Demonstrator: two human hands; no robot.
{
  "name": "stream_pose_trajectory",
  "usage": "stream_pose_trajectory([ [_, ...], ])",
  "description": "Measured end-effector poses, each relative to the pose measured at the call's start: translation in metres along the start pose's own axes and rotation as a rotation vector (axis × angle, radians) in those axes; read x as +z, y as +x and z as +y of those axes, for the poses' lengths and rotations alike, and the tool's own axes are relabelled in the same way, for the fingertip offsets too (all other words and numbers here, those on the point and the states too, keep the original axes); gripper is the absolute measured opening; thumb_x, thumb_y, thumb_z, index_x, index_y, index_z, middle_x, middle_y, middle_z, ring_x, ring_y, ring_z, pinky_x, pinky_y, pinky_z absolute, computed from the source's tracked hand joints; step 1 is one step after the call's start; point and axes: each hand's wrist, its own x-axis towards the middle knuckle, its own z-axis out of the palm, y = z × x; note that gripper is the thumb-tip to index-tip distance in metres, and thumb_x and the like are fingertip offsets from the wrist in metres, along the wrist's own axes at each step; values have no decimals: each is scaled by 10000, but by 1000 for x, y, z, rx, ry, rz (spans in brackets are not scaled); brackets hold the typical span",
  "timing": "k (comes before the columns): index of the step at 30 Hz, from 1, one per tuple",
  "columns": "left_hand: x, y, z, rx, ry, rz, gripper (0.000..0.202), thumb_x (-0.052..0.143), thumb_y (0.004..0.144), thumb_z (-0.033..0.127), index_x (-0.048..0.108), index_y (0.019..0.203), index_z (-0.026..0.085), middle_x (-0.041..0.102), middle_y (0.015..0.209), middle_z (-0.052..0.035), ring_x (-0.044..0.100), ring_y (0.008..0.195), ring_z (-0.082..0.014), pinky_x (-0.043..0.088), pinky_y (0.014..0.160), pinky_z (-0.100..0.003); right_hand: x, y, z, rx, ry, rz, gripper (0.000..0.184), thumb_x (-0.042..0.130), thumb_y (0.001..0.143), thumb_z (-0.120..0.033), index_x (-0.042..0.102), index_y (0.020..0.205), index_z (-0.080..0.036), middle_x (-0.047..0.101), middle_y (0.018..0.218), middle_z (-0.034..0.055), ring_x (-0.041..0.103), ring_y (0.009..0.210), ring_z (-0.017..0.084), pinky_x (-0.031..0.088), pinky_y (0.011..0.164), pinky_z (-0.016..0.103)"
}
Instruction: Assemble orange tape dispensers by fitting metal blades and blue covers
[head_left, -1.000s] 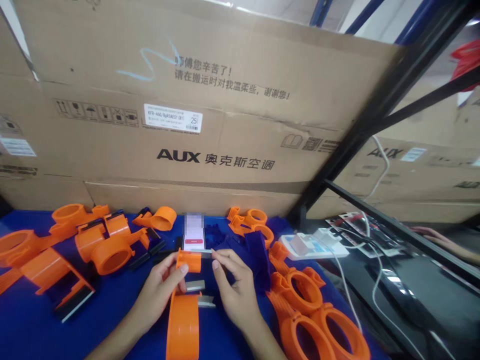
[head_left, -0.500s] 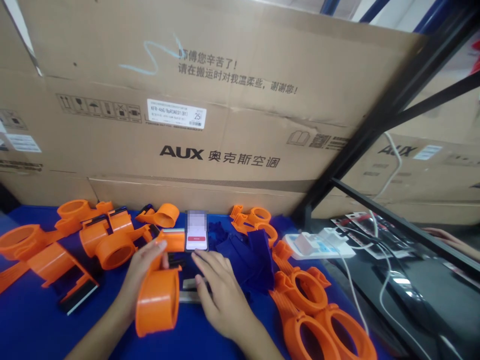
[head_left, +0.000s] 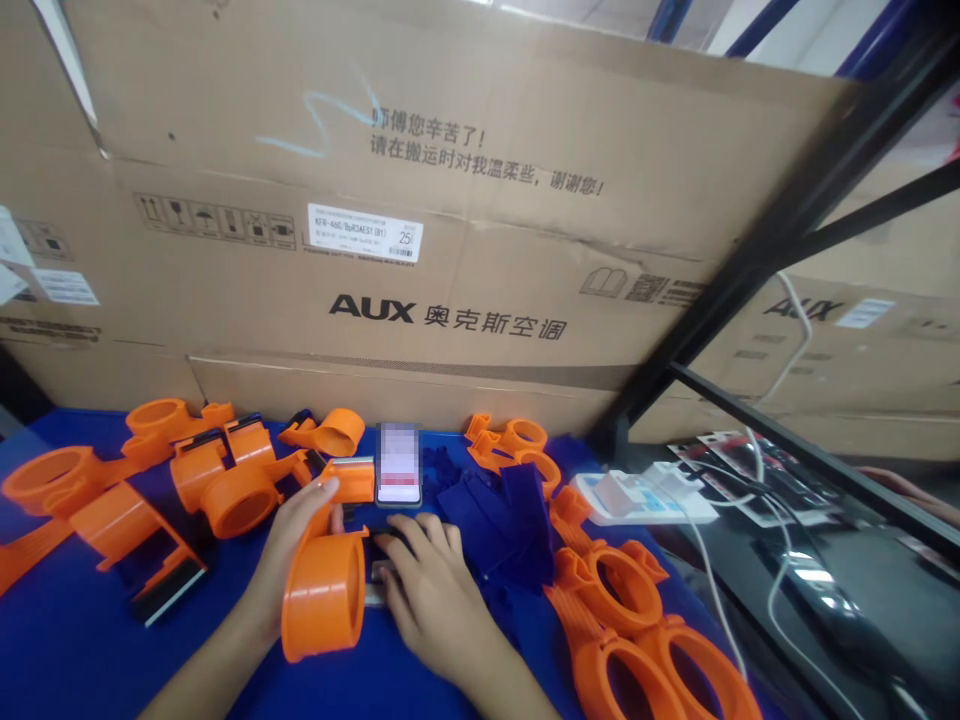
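My left hand [head_left: 289, 545] grips an orange tape dispenser [head_left: 324, 590] by its neck, with the round hub facing me and the metal blade end near a phone [head_left: 398, 464]. Just to its right, my right hand [head_left: 429, 590] lies palm down on the blue table [head_left: 67, 650], its fingers curled over small grey metal blade pieces [head_left: 377, 585]. I cannot see whether those fingers pinch one of them. The phone lies face up right behind both hands.
Several orange dispensers [head_left: 225, 490] lie at the left, more orange frames [head_left: 637, 640] at the right. Dark blue plastic parts [head_left: 502, 515] are heaped right of the phone. A white power strip [head_left: 645, 497] with cables sits at the table's right edge. Large cardboard boxes [head_left: 450, 250] wall the back.
My left hand has swung the dispenser to the left and turned its hub toward me. My right hand has let go of its blade end and dropped onto the metal pieces.
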Motion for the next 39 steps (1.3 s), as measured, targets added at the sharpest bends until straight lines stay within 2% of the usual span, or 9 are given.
stream_pose_trajectory([
  [5, 7, -6, -2, -86, 196, -162, 376, 795, 792, 477, 576, 676, 194, 569, 573, 53, 528, 439, -113, 455, 449, -222, 1, 1, 0, -16, -6, -22, 150, 546, 1005, -245, 659, 1103, -259, 642, 1342, 50, 515, 1165, 294, 403, 936, 478],
  [11, 8, -5, -6, 89, 403, -255, 352, 750, 838, 483, 610, 704, 189, 556, 578, 47, 474, 505, -102, 400, 511, -191, 3, 0, 9, 28, 42, 67, 150, 552, 966, -140, 638, 1025, -248, 693, 1180, 48, 565, 1073, 275, 414, 853, 431],
  [14, 4, -3, -9, 130, 481, -293, 303, 705, 877, 503, 689, 857, 202, 574, 599, 43, 482, 546, -117, 397, 546, -197, 0, -1, 15, 137, 149, 229, 196, 513, 967, -98, 609, 1066, -238, 700, 1085, 58, 600, 1023, 258, 437, 868, 421],
  [17, 2, -3, -13, 132, 535, -309, 319, 689, 888, 511, 716, 1003, 215, 573, 596, 41, 494, 555, -131, 395, 551, -208, -7, -2, 18, 236, 339, 465, 233, 541, 1007, -205, 546, 1238, -233, 700, 1118, 78, 636, 1048, 249, 483, 921, 409],
  [19, 2, -3, -17, 123, 561, -331, 352, 702, 879, 500, 721, 1080, 212, 585, 588, 33, 516, 563, -146, 412, 558, -221, -12, -3, 18, 221, 404, 538, 280, 559, 1012, -252, 543, 1292, -245, 696, 1155, 85, 645, 1077, 248, 504, 938, 395],
  [23, 6, -7, -25, 93, 587, -394, 407, 765, 826, 452, 733, 1145, 202, 641, 635, 10, 556, 583, -162, 456, 579, -240, -14, -3, 15, 114, 316, 488, 240, 568, 1001, -247, 650, 1226, -271, 672, 1133, 90, 617, 1094, 269, 499, 955, 434],
  [30, 8, -12, -30, 44, 568, -499, 380, 758, 861, 407, 689, 1176, 208, 685, 793, -12, 563, 644, -141, 494, 620, -238, -6, -3, 13, 107, 281, 410, 277, 562, 1012, -259, 662, 1270, -274, 658, 1033, 80, 613, 974, 255, 494, 894, 444],
  [34, 6, -11, -31, 36, 572, -515, 294, 713, 897, 448, 684, 1050, 200, 653, 690, 5, 587, 609, -147, 506, 603, -243, -10, -4, 12, 37, 338, 358, 304, 523, 1030, -236, 623, 1315, -270, 691, 1102, 79, 628, 1016, 247, 502, 931, 429],
  [39, -1, -8, -41, 17, 516, -441, 281, 670, 914, 477, 657, 895, 196, 598, 522, 34, 545, 421, -132, 454, 465, -234, -18, -7, 7, -41, 374, 257, 397, 493, 1030, -227, 525, 1425, -259, 664, 1244, 95, 626, 1117, 242, 512, 966, 395],
])
